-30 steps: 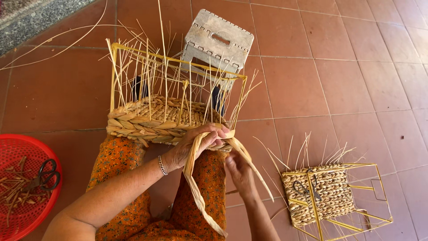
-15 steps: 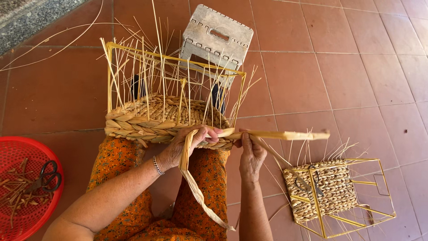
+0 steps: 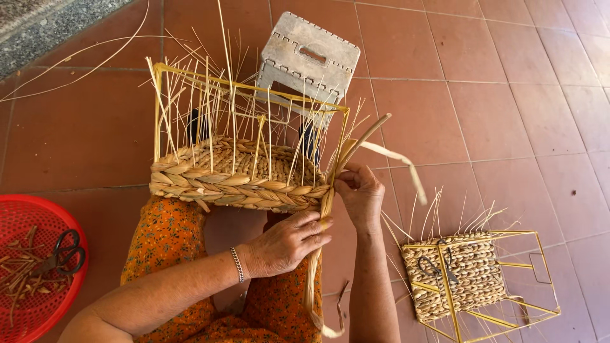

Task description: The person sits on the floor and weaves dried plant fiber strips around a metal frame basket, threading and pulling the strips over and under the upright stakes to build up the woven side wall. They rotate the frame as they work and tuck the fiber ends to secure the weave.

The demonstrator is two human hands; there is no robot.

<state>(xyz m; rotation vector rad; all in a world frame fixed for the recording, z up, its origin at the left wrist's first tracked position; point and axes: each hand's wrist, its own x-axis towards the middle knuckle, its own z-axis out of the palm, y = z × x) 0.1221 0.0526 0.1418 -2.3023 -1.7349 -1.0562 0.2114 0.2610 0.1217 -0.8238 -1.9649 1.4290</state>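
A half-woven basket (image 3: 235,181) on a yellow wire frame rests on my lap, thin straw stakes sticking up from its braided rim. My left hand (image 3: 289,241) presses a flat straw strand (image 3: 314,273) against the basket's near right corner; the strand hangs down past my knee. My right hand (image 3: 361,194) pinches the same strand at the frame's right corner post, and its upper end (image 3: 394,155) bends up and off to the right.
A grey plastic stool (image 3: 308,57) stands behind the basket. A red mesh basket (image 3: 38,314) at left holds scissors (image 3: 63,251) and straw scraps. A second wire-framed woven piece (image 3: 460,279) lies at right on the red tile floor.
My right hand has risen from below the basket rim to the right corner post. The strand, pulled out sideways half a second ago, is now bent upward around the corner.
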